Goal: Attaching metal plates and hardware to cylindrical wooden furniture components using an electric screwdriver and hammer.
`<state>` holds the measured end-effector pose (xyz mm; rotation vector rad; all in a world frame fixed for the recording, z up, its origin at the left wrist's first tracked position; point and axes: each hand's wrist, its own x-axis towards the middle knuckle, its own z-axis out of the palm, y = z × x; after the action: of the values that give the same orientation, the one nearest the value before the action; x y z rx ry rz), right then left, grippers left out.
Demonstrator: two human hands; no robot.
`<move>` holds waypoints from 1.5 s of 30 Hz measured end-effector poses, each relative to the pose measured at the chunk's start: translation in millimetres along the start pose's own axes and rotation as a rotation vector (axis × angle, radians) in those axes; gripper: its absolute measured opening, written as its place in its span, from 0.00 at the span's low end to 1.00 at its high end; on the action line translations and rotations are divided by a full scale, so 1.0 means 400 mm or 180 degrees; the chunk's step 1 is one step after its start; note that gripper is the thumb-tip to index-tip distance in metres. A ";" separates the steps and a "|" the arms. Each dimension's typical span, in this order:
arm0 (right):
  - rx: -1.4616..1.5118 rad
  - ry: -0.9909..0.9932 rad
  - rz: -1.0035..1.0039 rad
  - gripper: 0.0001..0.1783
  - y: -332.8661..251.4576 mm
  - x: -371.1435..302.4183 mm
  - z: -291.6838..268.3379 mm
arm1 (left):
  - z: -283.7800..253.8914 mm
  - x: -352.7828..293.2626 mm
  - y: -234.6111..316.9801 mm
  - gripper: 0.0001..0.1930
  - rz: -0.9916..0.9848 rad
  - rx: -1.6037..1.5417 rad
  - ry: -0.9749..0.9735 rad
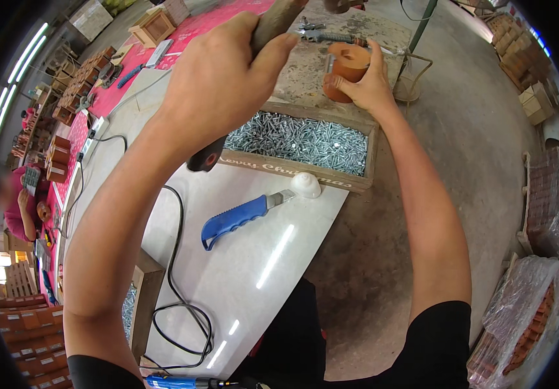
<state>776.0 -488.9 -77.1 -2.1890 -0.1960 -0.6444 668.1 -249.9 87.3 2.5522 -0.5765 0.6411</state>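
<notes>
My left hand (pixel 218 84) is closed around the dark handle of a hammer (pixel 274 26), raised at the upper middle; its head is partly cut off by the top edge. The handle's black end sticks out below the fist. Farther right, my right hand (pixel 371 81) grips an orange-brown round block (pixel 349 63) with a notch in its top, holding it over a stained worktop (pixel 292 81). Nearer to me stands a wooden box (pixel 257 162) full of silver screws (pixel 299 139). A blue-handled utility knife (pixel 237 219) lies in front of it, beside a white shell-like piece (pixel 305 185).
A black cable (pixel 179 259) loops over the white table (pixel 260 259). A second wooden box (pixel 146 292) and a blue tool (pixel 185 381) are near me. Metal fittings (pixel 331 37) lie at the back. A co-worker (pixel 17 201) sits left; wrapped stacks (pixel 516 318) stand right.
</notes>
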 end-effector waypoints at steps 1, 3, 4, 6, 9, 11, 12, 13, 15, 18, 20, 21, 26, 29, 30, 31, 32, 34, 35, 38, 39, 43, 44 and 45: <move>-0.0209 -0.0043 0.0052 0.67 -0.003 0.003 -0.005 | -0.007 -0.007 -0.002 0.20 0.0013 -0.0001 0.0007; 0.0312 -0.0551 0.0195 0.68 0.029 0.019 -0.030 | -0.015 -0.022 -0.002 0.21 -0.0329 0.0165 -0.0340; 0.0835 -0.1067 0.0344 0.69 0.045 0.025 -0.038 | -0.013 -0.026 0.000 0.20 -0.0493 0.0135 -0.0473; 0.0746 -0.1074 0.0396 0.68 0.015 0.022 -0.030 | -0.005 -0.034 -0.008 0.20 -0.0467 0.0171 -0.0510; 0.0352 -0.0967 0.0225 0.66 0.029 0.023 -0.020 | 0.023 -0.039 -0.008 0.20 -0.0293 0.0207 -0.0581; 0.0084 -0.0870 0.0002 0.65 0.037 0.021 -0.015 | 0.045 -0.048 0.010 0.20 -0.0350 0.0192 -0.0771; -0.0098 -0.0853 0.0080 0.63 0.031 0.018 -0.010 | 0.057 -0.053 0.012 0.20 -0.0297 0.0186 -0.0797; -0.0280 -0.0836 0.0160 0.61 0.025 0.016 -0.006 | 0.069 -0.050 0.017 0.20 -0.0298 0.0192 -0.0811; 0.0328 -0.1004 0.0326 0.60 0.021 0.010 0.002 | 0.084 -0.041 0.024 0.21 -0.0328 0.0339 -0.1133; 0.0994 -0.1064 0.0287 0.61 0.047 0.007 0.014 | 0.083 -0.023 0.035 0.22 -0.0225 0.0362 -0.0813; 0.1039 -0.0963 0.0103 0.62 0.072 0.011 0.012 | 0.054 -0.005 0.061 0.22 -0.0114 0.0182 -0.0483; 0.1022 -0.0979 0.0056 0.62 0.074 0.011 0.010 | 0.033 0.002 0.078 0.22 -0.0110 0.0178 -0.0499; 0.0924 -0.1018 -0.0005 0.63 0.037 0.009 0.004 | 0.092 -0.035 0.049 0.20 0.0055 0.0147 -0.0050; 0.1048 -0.1265 0.0245 0.57 0.030 0.009 -0.002 | 0.124 -0.054 0.018 0.19 -0.0361 0.0499 -0.0771; 0.0899 -0.1135 0.0181 0.61 0.036 0.012 0.007 | 0.121 -0.053 0.018 0.18 -0.0353 0.0304 -0.0765; 0.0755 -0.1006 0.0117 0.64 0.043 0.014 0.016 | 0.114 -0.053 0.019 0.18 -0.0341 0.0288 -0.0758; 0.0703 -0.0876 0.0142 0.65 0.059 0.010 0.024 | 0.096 -0.051 0.035 0.18 -0.0313 0.0173 -0.0577; 0.0620 -0.0581 -0.0014 0.65 0.069 0.001 0.027 | 0.065 -0.040 0.051 0.19 -0.0153 -0.0060 -0.0199; 0.0551 -0.0293 -0.0185 0.66 0.064 -0.002 0.025 | 0.056 -0.034 0.051 0.19 -0.0153 -0.0066 -0.0198; -0.0025 0.0024 -0.0149 0.67 0.044 -0.007 0.012 | 0.034 -0.025 0.040 0.21 -0.0214 -0.0082 -0.0206; -0.0005 0.0027 -0.0157 0.67 0.034 -0.012 0.004 | 0.034 -0.024 0.033 0.21 -0.0215 -0.0061 -0.0201; 0.1157 -0.0859 0.0416 0.65 0.018 -0.028 -0.037 | 0.053 -0.032 0.007 0.21 -0.0370 0.0093 -0.0565; 0.0630 -0.0724 0.0222 0.64 0.010 -0.025 -0.034 | 0.058 -0.031 0.010 0.21 -0.0400 0.0123 -0.0722; 0.0104 -0.0589 0.0031 0.63 0.002 -0.022 -0.027 | 0.062 -0.030 0.016 0.21 -0.0432 0.0153 -0.0881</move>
<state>764.4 -497.1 -76.5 -2.2163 -0.2901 -0.4297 663.8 -264.2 63.5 2.7177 -0.4757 0.2593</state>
